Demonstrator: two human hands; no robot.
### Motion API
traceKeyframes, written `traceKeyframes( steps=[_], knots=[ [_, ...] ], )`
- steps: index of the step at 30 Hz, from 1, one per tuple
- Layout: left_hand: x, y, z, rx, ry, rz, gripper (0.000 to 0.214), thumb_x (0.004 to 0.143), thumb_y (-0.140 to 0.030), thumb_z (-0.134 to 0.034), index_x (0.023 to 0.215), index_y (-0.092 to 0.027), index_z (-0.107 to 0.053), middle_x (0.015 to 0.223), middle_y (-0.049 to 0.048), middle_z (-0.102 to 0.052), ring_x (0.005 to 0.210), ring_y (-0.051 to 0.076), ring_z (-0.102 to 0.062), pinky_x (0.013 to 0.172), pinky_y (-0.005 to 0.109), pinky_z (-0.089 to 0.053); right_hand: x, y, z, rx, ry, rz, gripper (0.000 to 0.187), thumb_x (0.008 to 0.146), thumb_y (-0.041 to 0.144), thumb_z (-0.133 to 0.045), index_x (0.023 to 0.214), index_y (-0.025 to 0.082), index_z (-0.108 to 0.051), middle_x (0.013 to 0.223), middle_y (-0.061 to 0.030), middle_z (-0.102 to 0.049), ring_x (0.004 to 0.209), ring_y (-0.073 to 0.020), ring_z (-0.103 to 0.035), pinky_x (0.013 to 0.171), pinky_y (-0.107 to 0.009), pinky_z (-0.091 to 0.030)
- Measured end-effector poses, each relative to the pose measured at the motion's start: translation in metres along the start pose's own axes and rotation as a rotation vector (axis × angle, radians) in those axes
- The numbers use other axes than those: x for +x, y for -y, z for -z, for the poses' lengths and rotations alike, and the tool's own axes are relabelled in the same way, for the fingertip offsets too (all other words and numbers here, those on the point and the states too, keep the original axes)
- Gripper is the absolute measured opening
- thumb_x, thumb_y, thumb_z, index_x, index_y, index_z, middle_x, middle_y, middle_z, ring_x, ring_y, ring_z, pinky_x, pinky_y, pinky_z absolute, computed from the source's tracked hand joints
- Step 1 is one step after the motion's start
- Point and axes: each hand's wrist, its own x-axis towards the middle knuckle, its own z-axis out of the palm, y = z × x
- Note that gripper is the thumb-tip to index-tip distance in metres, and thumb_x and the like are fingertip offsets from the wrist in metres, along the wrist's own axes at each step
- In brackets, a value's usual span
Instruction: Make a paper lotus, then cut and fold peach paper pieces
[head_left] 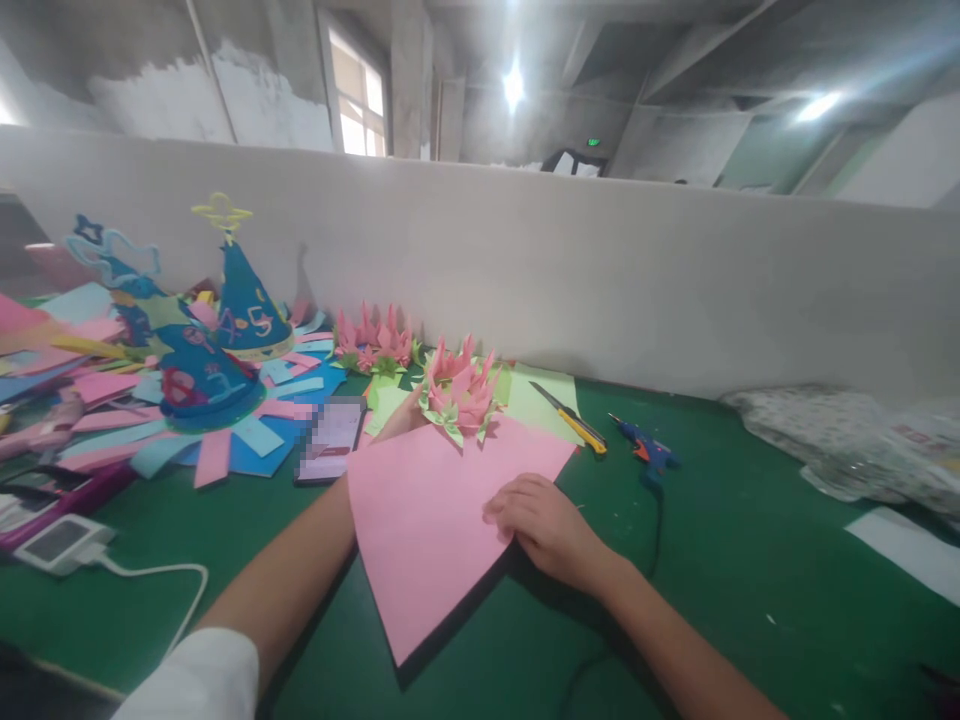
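A large sheet of pink paper (450, 510) is held tilted over the green table in front of me. My right hand (544, 525) grips its right edge, fingers curled on the upper face and the thumb out of sight. My left hand (403, 415) reaches behind the sheet, beside a pink and green paper flower (463, 390). Its fingers are hidden, so I cannot tell whether they touch the flower or the sheet. A second paper flower (375, 338) stands behind, to the left. Light green paper (536, 395) lies under a yellow utility knife (574, 420).
A blue glue gun (649, 450) with a cord lies right of the knife. Left are a phone (330, 440), blue cone hats (247, 300), scattered paper strips (214, 458) and a white charger (64, 545). A pale partition (600, 280) closes off the table's back; plastic bags (847, 450) lie right.
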Motion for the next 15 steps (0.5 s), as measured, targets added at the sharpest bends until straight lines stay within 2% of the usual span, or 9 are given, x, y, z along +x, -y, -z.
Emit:
traceKeyframes(
  steps=[1, 3, 4, 6, 9, 12, 15],
  knots=[
    [0.003, -0.002, -0.003, 0.012, 0.048, 0.074, 0.043, 0.08, -0.052, -0.057, 0.09, -0.012, -0.066, 0.085, 0.0129, -0.068, 0.084, 0.028, -0.066, 0.076, 0.041, -0.052, -0.001, 0.003, 0.001, 0.011, 0.014, -0.01, 0.025, 0.083, 0.003, -0.038, 0.076, 0.022, -0.052, 0.09, -0.0024, -0.069, 0.086, -0.015, -0.06, 0.081, -0.033, -0.04],
    [0.012, -0.004, -0.007, 0.068, 0.031, 0.162, 0.038, 0.08, -0.049, -0.059, 0.088, -0.013, -0.066, 0.079, 0.0116, -0.069, 0.075, 0.026, -0.066, 0.071, 0.038, -0.053, -0.002, 0.009, 0.003, 0.035, 0.034, -0.028, 0.023, 0.081, 0.004, -0.04, 0.074, 0.022, -0.052, 0.083, -0.0017, -0.068, 0.08, -0.0148, -0.058, 0.08, -0.033, -0.04],
    [0.016, -0.005, -0.009, 0.091, -0.04, 0.147, 0.032, 0.081, -0.044, -0.06, 0.084, -0.012, -0.066, 0.074, 0.0109, -0.068, 0.067, 0.024, -0.066, 0.066, 0.035, -0.053, -0.003, 0.011, 0.004, 0.051, 0.038, -0.03, 0.022, 0.08, 0.004, -0.041, 0.073, 0.022, -0.051, 0.08, -0.0014, -0.067, 0.078, -0.0147, -0.058, 0.079, -0.033, -0.039],
    [0.027, -0.007, -0.012, 0.084, -0.098, 0.089, 0.016, 0.082, -0.028, -0.061, 0.08, -0.013, -0.064, 0.07, 0.0073, -0.066, 0.058, 0.016, -0.062, 0.06, 0.027, -0.053, -0.004, 0.015, 0.004, 0.076, 0.04, -0.027, 0.022, 0.078, 0.003, -0.042, 0.073, 0.023, -0.051, 0.078, -0.0012, -0.066, 0.077, -0.0145, -0.057, 0.077, -0.032, -0.04],
    [0.044, -0.012, -0.016, 0.044, -0.153, 0.009, 0.007, 0.084, -0.014, -0.057, 0.079, -0.013, -0.061, 0.068, 0.0056, -0.063, 0.058, 0.012, -0.06, 0.062, 0.023, -0.053, -0.004, 0.015, 0.001, 0.081, 0.035, -0.014, 0.024, 0.079, 0.002, -0.041, 0.075, 0.022, -0.052, 0.08, -0.0016, -0.067, 0.078, -0.0143, -0.058, 0.077, -0.032, -0.04],
    [0.057, -0.018, -0.02, -0.015, -0.212, -0.081, 0.009, 0.087, -0.012, -0.053, 0.083, -0.012, -0.061, 0.073, 0.0058, -0.062, 0.066, 0.012, -0.061, 0.068, 0.022, -0.054, -0.004, 0.013, -0.003, 0.092, 0.043, -0.03, 0.023, 0.079, 0.001, -0.042, 0.077, 0.022, -0.053, 0.083, -0.0023, -0.067, 0.081, -0.0152, -0.058, 0.078, -0.034, -0.04],
    [0.064, -0.019, -0.021, -0.062, -0.27, -0.152, 0.012, 0.088, -0.017, -0.053, 0.096, -0.012, -0.06, 0.088, 0.007, -0.062, 0.078, 0.013, -0.062, 0.074, 0.024, -0.053, -0.005, 0.01, -0.006, 0.135, 0.072, -0.054, 0.025, 0.074, -0.002, -0.042, 0.073, 0.021, -0.052, 0.084, -0.0023, -0.067, 0.085, -0.0162, -0.057, 0.079, -0.034, -0.04]
  ],
)
